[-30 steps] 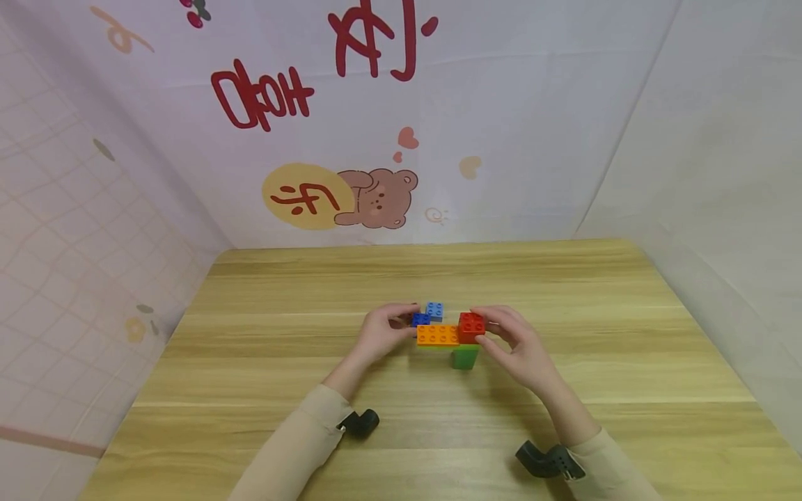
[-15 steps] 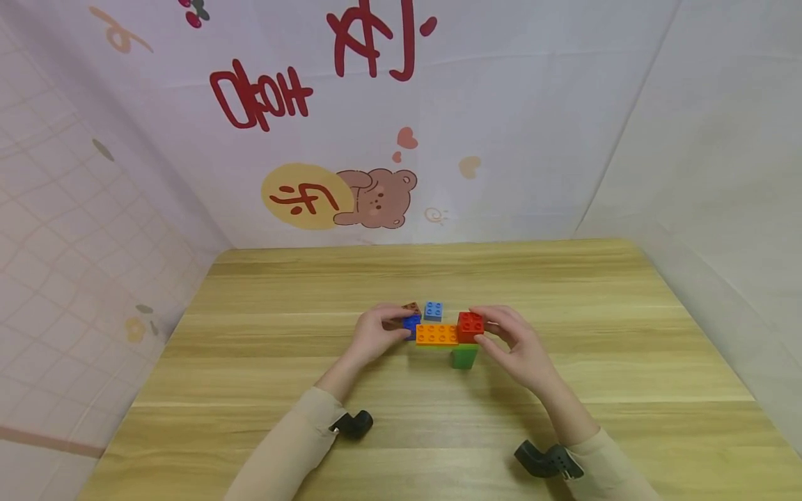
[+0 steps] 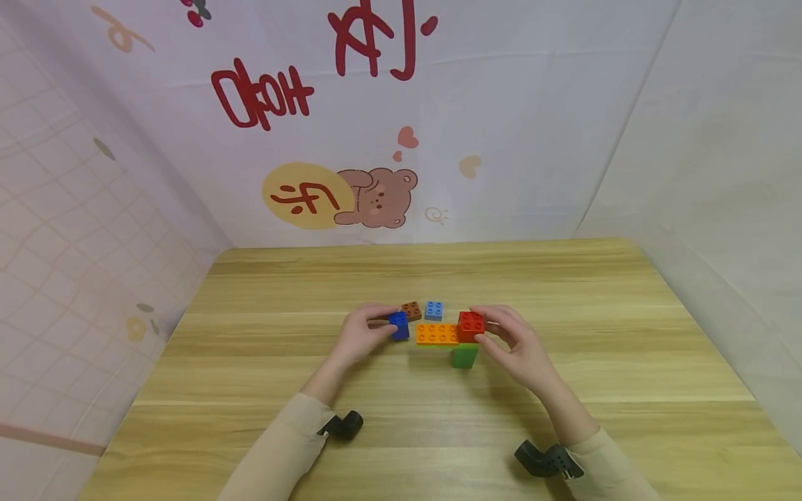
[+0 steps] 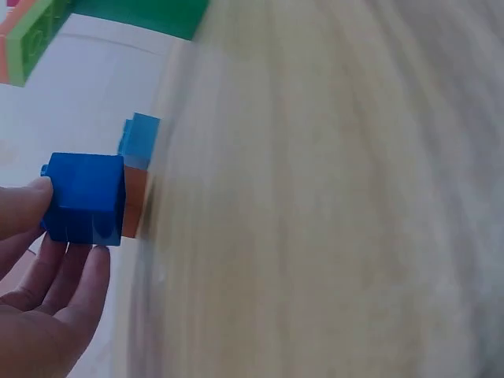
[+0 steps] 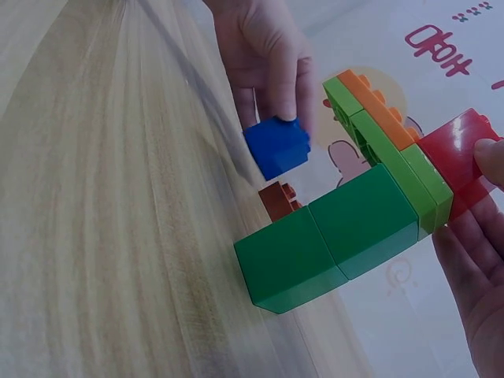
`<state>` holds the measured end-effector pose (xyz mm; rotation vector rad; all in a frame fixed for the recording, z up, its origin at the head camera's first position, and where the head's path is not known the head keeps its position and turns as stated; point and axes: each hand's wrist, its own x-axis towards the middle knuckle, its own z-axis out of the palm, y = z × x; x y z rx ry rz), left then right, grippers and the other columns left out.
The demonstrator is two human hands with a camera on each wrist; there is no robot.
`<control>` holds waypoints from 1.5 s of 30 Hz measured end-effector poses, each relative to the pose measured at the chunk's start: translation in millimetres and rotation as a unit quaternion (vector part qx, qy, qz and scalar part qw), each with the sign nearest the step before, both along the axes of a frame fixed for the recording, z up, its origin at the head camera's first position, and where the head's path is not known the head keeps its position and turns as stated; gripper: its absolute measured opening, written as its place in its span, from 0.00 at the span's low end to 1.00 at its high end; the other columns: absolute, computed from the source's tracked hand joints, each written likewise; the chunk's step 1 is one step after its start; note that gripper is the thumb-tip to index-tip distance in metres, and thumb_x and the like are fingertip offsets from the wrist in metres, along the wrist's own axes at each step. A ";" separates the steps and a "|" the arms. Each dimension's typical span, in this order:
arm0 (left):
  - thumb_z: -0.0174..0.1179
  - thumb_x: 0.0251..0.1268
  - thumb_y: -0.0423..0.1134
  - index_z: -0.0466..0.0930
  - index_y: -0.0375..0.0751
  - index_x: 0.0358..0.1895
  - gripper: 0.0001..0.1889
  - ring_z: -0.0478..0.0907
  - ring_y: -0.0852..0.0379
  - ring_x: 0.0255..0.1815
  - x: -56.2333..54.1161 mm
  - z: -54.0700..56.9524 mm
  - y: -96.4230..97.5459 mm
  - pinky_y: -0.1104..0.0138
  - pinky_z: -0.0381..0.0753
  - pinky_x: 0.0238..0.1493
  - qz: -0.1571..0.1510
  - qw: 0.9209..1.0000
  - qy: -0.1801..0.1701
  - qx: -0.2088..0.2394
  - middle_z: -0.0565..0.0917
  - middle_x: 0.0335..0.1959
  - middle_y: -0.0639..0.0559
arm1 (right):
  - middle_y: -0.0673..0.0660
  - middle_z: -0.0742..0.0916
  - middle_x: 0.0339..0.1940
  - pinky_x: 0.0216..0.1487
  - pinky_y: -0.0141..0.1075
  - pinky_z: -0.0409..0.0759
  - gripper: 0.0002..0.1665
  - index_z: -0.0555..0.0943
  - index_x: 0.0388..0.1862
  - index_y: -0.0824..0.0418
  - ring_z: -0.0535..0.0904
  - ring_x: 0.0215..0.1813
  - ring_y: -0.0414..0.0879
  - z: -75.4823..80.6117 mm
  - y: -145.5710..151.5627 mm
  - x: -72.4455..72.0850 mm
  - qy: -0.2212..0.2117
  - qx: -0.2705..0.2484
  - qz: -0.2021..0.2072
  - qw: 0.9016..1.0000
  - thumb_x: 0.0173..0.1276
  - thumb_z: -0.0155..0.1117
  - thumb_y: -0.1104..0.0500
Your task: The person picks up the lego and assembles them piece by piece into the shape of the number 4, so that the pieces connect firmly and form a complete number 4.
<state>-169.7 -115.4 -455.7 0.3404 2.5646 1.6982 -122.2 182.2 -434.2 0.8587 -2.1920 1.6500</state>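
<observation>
My left hand pinches a dark blue brick between thumb and fingers, a little above the table. My right hand holds a red brick on top of the right end of a built piece. That piece has a column of dark green bricks below and a light green layer across it. An orange brick lies on this layer, left of the red one, and overhangs the column. The overhanging end points toward my left hand, with a gap between it and the blue brick.
Behind the blue brick, a brown brick sits on the wooden table. A light blue brick stands just right of the brown one. A printed white cloth hangs behind the table.
My left hand has drawn the dark blue brick leftward, away from the orange brick and the light blue brick. The brown brick has come into view. My right hand and the built piece stay put.
</observation>
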 end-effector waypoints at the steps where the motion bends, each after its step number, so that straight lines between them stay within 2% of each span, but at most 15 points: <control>1: 0.66 0.61 0.26 0.85 0.35 0.54 0.17 0.80 0.43 0.53 1.1 1.7 -0.8 0.60 0.83 0.51 0.002 1.000 -0.001 0.002 0.80 0.54 0.40 | 0.65 0.80 0.55 0.57 0.32 0.77 0.30 0.76 0.62 0.70 0.77 0.57 0.41 -0.1 0.0 0.0 0.000 -0.002 0.002 1.000 0.59 0.64 0.81; 6: 0.66 0.63 0.28 0.84 0.38 0.56 0.17 0.78 0.45 0.56 6.1 12.3 -4.4 0.53 0.80 0.56 0.005 1.000 0.006 0.022 0.81 0.55 0.42 | 0.64 0.80 0.56 0.57 0.32 0.78 0.30 0.77 0.63 0.69 0.77 0.57 0.41 0.1 -0.1 0.1 -0.001 -0.004 0.002 1.000 0.60 0.64 0.81; 10: 0.65 0.64 0.29 0.83 0.37 0.57 0.17 0.77 0.45 0.56 9.0 22.5 -6.3 0.47 0.76 0.59 -0.014 0.998 0.024 0.058 0.81 0.55 0.43 | 0.64 0.80 0.56 0.57 0.31 0.77 0.30 0.77 0.63 0.68 0.77 0.57 0.41 -0.6 0.3 -0.5 -0.002 -0.001 -0.001 1.000 0.60 0.64 0.81; 13: 0.65 0.65 0.29 0.83 0.36 0.57 0.17 0.76 0.46 0.57 11.8 32.0 -5.8 0.49 0.78 0.58 -0.034 0.995 0.033 0.091 0.80 0.56 0.43 | 0.64 0.80 0.56 0.57 0.31 0.77 0.30 0.77 0.63 0.68 0.77 0.57 0.41 -1.2 0.6 -0.9 -0.003 -0.002 -0.001 1.000 0.60 0.64 0.81; 18: 0.64 0.65 0.26 0.82 0.33 0.57 0.17 0.75 0.46 0.57 18.5 47.1 -1.9 0.60 0.82 0.52 -0.065 0.987 0.040 0.144 0.78 0.56 0.42 | 0.64 0.80 0.56 0.57 0.31 0.77 0.30 0.77 0.63 0.68 0.77 0.57 0.40 -0.6 0.4 -0.5 -0.006 -0.001 -0.004 1.000 0.60 0.65 0.80; 24: 0.64 0.63 0.24 0.82 0.29 0.55 0.17 0.75 0.43 0.56 25.7 59.4 7.4 0.60 0.81 0.54 -0.110 0.979 0.074 0.156 0.75 0.56 0.39 | 0.63 0.80 0.56 0.58 0.30 0.77 0.30 0.77 0.63 0.67 0.77 0.57 0.40 -0.5 0.6 -0.3 -0.015 -0.001 -0.005 1.000 0.61 0.65 0.80; 31: 0.65 0.61 0.23 0.83 0.28 0.54 0.17 0.75 0.42 0.53 30.0 62.1 19.1 0.48 0.80 0.54 -0.136 0.974 0.102 0.152 0.76 0.53 0.38 | 0.64 0.80 0.56 0.57 0.30 0.77 0.30 0.76 0.63 0.68 0.76 0.58 0.39 -0.6 0.2 -0.6 -0.018 0.003 -0.007 1.000 0.60 0.65 0.80; 35: 0.66 0.61 0.23 0.83 0.30 0.53 0.17 0.76 0.43 0.54 30.6 59.9 22.8 0.45 0.78 0.54 -0.137 0.976 0.088 0.147 0.77 0.54 0.39 | 0.65 0.79 0.56 0.57 0.29 0.77 0.31 0.76 0.63 0.70 0.76 0.58 0.38 -0.8 -0.1 -0.8 -0.017 0.006 -0.008 1.000 0.59 0.65 0.81; 40: 0.66 0.61 0.24 0.83 0.32 0.54 0.17 0.76 0.43 0.55 32.3 59.4 25.1 0.44 0.78 0.54 -0.132 0.981 0.067 0.129 0.78 0.56 0.41 | 0.63 0.80 0.56 0.57 0.31 0.77 0.30 0.76 0.63 0.68 0.76 0.58 0.40 -0.2 0.2 -0.7 -0.017 0.002 -0.004 1.000 0.61 0.65 0.80; 45: 0.65 0.62 0.25 0.83 0.32 0.55 0.17 0.77 0.44 0.55 32.0 58.8 26.5 0.43 0.78 0.54 -0.135 0.982 0.068 0.117 0.78 0.56 0.41 | 0.64 0.80 0.56 0.58 0.30 0.77 0.30 0.76 0.63 0.69 0.76 0.58 0.39 -0.5 0.2 -0.4 -0.023 0.001 -0.004 1.000 0.61 0.64 0.80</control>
